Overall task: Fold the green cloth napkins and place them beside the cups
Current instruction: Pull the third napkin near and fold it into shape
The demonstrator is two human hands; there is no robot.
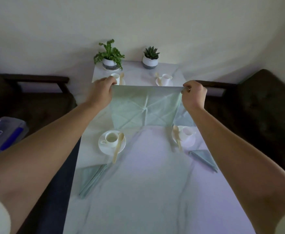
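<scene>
The big pale green cloth napkin [145,107] hangs spread out btwn both hands, up over the white marble-look desk [146,191]. The left hand [101,89] pinches its top left corner & the right hand [195,93] pinches its top right corner, fingers curled tight. The top edge is pulled straight. Fold lines cross in its middle like a star. Its bottom edge hangs low, under the hands; can't tell if it touches the desk.

Under the left hand sits a white cup on a saucer [111,138] w/ a pale wooden spoon [118,147]. A folded green napkin [92,178] lies near it. Under the right hand sits a 2nd white cup [186,132], w/ a 2nd folded green napkin [204,159] near it.

Past the left hand is a 3rd white cup [116,78], right by the fingers. Past the right hand is a 4th white cup [166,78]. Further out stand a leafy green plant in a white pot [110,56] & a spiky green plant in a white pot [151,58].
</scene>
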